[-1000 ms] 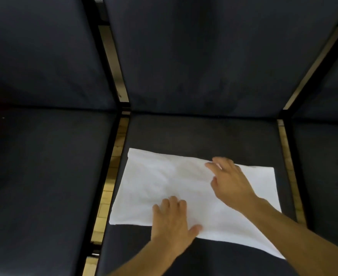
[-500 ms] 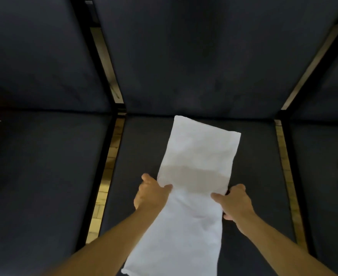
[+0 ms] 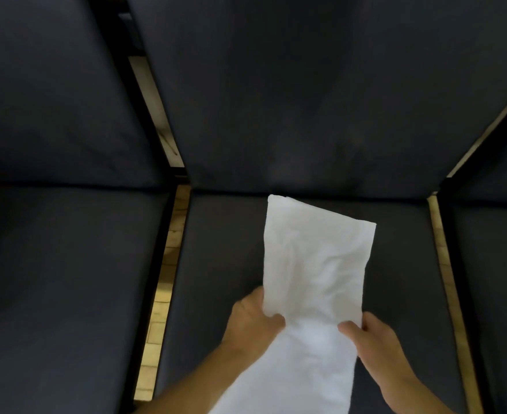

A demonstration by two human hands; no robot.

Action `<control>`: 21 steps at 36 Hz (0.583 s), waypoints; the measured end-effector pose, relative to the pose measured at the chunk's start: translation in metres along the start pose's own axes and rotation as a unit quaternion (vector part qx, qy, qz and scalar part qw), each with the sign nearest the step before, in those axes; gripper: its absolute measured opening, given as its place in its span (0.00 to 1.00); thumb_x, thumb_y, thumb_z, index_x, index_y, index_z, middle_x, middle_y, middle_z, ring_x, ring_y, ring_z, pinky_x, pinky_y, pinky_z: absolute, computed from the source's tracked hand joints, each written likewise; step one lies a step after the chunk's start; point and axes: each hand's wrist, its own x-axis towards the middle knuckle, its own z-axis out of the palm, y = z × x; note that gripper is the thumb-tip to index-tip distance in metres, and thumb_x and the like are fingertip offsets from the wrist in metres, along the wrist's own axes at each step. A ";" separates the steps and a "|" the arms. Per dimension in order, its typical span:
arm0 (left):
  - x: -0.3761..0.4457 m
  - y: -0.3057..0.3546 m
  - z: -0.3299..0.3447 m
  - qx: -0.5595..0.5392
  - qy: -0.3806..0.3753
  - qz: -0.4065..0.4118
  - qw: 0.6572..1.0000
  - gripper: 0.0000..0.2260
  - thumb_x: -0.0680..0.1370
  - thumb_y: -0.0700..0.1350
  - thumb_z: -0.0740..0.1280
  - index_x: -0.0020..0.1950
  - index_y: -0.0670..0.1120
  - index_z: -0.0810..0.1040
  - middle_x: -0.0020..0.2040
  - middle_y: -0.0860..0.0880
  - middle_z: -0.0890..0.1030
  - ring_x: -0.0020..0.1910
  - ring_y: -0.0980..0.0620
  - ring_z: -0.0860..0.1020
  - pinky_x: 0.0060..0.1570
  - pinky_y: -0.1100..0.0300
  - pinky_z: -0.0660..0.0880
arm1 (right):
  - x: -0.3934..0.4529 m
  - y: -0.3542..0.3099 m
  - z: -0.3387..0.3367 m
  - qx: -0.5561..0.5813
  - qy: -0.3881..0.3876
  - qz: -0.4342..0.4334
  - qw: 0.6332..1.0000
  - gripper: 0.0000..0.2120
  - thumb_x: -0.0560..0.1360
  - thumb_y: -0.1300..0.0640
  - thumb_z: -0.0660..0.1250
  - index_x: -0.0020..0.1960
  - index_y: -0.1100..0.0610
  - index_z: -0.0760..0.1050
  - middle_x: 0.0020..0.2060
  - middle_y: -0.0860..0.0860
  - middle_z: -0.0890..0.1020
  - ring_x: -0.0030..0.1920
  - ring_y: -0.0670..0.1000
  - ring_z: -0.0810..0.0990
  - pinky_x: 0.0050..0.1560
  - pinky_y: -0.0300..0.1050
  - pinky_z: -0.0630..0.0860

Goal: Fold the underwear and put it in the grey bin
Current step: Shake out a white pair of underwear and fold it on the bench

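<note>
The white underwear (image 3: 315, 264) is a long narrow folded strip running away from me over the middle dark seat cushion (image 3: 222, 249). Its far end lies near the backrest, and its near end runs off the bottom of the frame. My left hand (image 3: 253, 319) pinches the strip's left edge at about mid-length. My right hand (image 3: 372, 342) pinches the right edge opposite it. The cloth between my hands is creased and lifted a little. No grey bin is in view.
Dark cushioned seats stand to the left (image 3: 61, 279) and right (image 3: 497, 279), separated by black frame bars with gaps (image 3: 168, 279) showing a tiled floor below. Dark backrests (image 3: 291, 85) rise behind the seats.
One second ago the cloth lay wide and flat under both palms. Since then it was turned lengthwise; both hands now grip its sides, and the strip sits a little to the right.
</note>
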 end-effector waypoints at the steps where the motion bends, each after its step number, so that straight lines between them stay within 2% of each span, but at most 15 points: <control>1: 0.002 -0.001 -0.001 -0.029 -0.009 -0.009 1.000 0.16 0.71 0.42 0.69 0.58 0.47 0.74 0.51 0.49 0.80 0.48 0.51 0.80 0.48 0.57 0.79 | 0.001 0.000 0.001 0.012 0.004 0.003 1.000 0.10 0.73 0.61 0.66 0.40 0.67 0.70 0.35 0.61 0.74 0.35 0.52 0.70 0.34 0.46 0.65; 3: 0.007 -0.001 -0.005 -0.109 -0.013 -0.038 0.993 0.15 0.71 0.39 0.72 0.55 0.44 0.72 0.50 0.47 0.79 0.48 0.50 0.80 0.47 0.54 0.79 | 0.006 0.003 0.000 0.043 0.022 0.010 0.999 0.12 0.73 0.60 0.66 0.47 0.71 0.72 0.40 0.64 0.76 0.38 0.54 0.72 0.36 0.46 0.67; 4: 0.008 0.000 -0.008 -0.157 -0.013 -0.054 0.986 0.16 0.71 0.38 0.73 0.54 0.43 0.71 0.49 0.46 0.79 0.47 0.49 0.80 0.45 0.55 0.80 | 0.007 0.005 -0.002 0.061 0.030 0.016 0.998 0.12 0.73 0.59 0.66 0.48 0.70 0.72 0.40 0.63 0.75 0.39 0.54 0.72 0.37 0.47 0.67; 7: 0.006 0.000 -0.016 -0.249 -0.002 -0.069 0.966 0.21 0.69 0.35 0.74 0.57 0.46 0.70 0.48 0.46 0.80 0.45 0.49 0.81 0.36 0.61 0.78 | 0.009 0.014 -0.007 0.074 0.024 0.019 0.997 0.09 0.74 0.58 0.68 0.49 0.62 0.72 0.44 0.58 0.78 0.43 0.54 0.76 0.41 0.47 0.70; 9: -0.001 0.003 -0.020 -0.270 0.003 -0.042 0.962 0.23 0.69 0.32 0.73 0.59 0.48 0.70 0.49 0.46 0.81 0.45 0.50 0.81 0.34 0.65 0.77 | 0.003 0.015 -0.013 0.098 0.021 -0.006 0.995 0.13 0.74 0.59 0.69 0.55 0.59 0.70 0.48 0.54 0.78 0.47 0.52 0.77 0.45 0.47 0.72; 11: -0.017 0.011 -0.026 -0.270 -0.004 -0.010 0.963 0.24 0.70 0.30 0.72 0.60 0.49 0.71 0.50 0.45 0.82 0.46 0.50 0.82 0.35 0.67 0.77 | -0.013 0.008 -0.024 0.130 0.019 -0.047 0.990 0.18 0.75 0.60 0.68 0.61 0.51 0.67 0.51 0.46 0.76 0.52 0.49 0.75 0.54 0.49 0.72; 13: -0.046 0.029 -0.036 -0.260 0.001 0.033 0.965 0.21 0.70 0.30 0.72 0.57 0.49 0.74 0.49 0.45 0.83 0.46 0.50 0.82 0.37 0.66 0.77 | -0.045 -0.007 -0.047 0.153 0.002 -0.104 0.983 0.20 0.76 0.62 0.66 0.64 0.46 0.69 0.54 0.45 0.76 0.56 0.49 0.75 0.59 0.50 0.72; 15: -0.078 0.045 -0.049 -0.239 0.009 0.071 0.968 0.16 0.69 0.33 0.74 0.51 0.50 0.80 0.46 0.47 0.83 0.47 0.47 0.81 0.40 0.60 0.78 | -0.077 -0.020 -0.070 0.140 -0.009 -0.158 0.977 0.14 0.77 0.64 0.65 0.56 0.48 0.78 0.50 0.45 0.81 0.53 0.50 0.79 0.54 0.50 0.76; 17: -0.126 0.070 -0.064 -0.207 0.030 0.111 0.972 0.09 0.68 0.38 0.75 0.43 0.51 0.84 0.44 0.49 0.83 0.48 0.48 0.81 0.47 0.56 0.78 | -0.123 -0.034 -0.103 0.112 0.004 -0.215 0.970 0.12 0.76 0.65 0.65 0.45 0.49 0.82 0.44 0.44 0.83 0.51 0.52 0.80 0.53 0.53 0.77; 19: -0.179 0.100 -0.078 -0.179 0.040 0.151 0.971 0.08 0.70 0.38 0.74 0.42 0.51 0.83 0.44 0.51 0.83 0.48 0.50 0.80 0.49 0.58 0.76 | -0.175 -0.050 -0.137 0.088 0.008 -0.252 0.964 0.12 0.76 0.64 0.66 0.42 0.49 0.83 0.43 0.46 0.84 0.51 0.52 0.80 0.54 0.54 0.77; 21: -0.249 0.140 -0.098 -0.158 0.069 0.207 0.963 0.10 0.72 0.36 0.72 0.45 0.51 0.82 0.45 0.50 0.82 0.47 0.51 0.80 0.48 0.61 0.75 | -0.246 -0.067 -0.182 0.070 0.003 -0.297 0.952 0.09 0.75 0.62 0.68 0.44 0.49 0.82 0.44 0.48 0.84 0.51 0.51 0.81 0.57 0.53 0.77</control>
